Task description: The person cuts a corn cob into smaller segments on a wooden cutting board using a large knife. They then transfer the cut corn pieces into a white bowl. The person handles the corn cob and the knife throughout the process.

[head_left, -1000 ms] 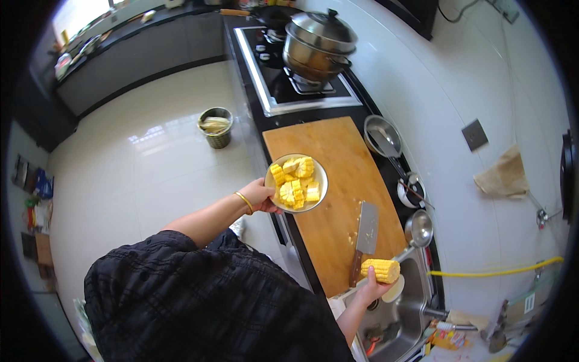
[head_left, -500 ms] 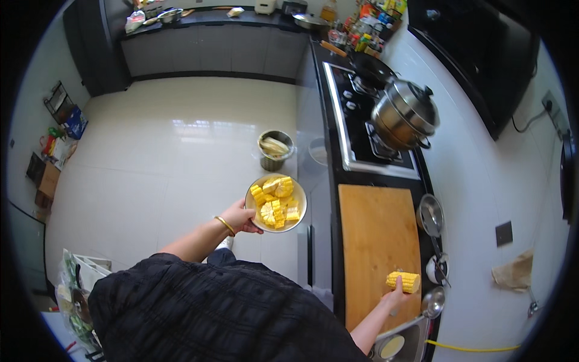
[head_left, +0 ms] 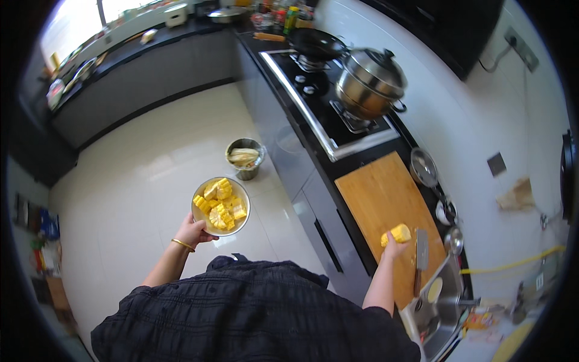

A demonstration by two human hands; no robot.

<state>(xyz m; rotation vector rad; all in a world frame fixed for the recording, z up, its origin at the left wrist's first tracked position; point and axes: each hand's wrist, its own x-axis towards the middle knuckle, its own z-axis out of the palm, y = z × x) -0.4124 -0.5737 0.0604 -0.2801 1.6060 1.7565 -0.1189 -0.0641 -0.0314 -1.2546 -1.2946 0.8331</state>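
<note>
My left hand (head_left: 195,230) grips the rim of a round metal bowl (head_left: 246,218), held out over the floor. Several cut pieces of yellow corn (head_left: 222,205) lie in it. Over the wooden cutting board (head_left: 384,194), my right hand (head_left: 394,248) is closed around a chunk of corn (head_left: 396,234). Whether that chunk touches the board, I cannot tell. A cleaver (head_left: 421,250) rests on the board just right of this hand, its handle toward me.
Beyond the bowl stands a bin (head_left: 246,171) with corn husks. A steamer pot (head_left: 371,84) and a black wok (head_left: 316,45) sit on the gas stove (head_left: 330,142). The sink (head_left: 447,301) adjoins the board's near end. Strainer (head_left: 424,167) and ladle (head_left: 454,240) lie along the wall.
My view has turned to the right, bringing the cleaver and more of the sink into sight. Both hands keep their hold, the left on the bowl, the right on the corn chunk.
</note>
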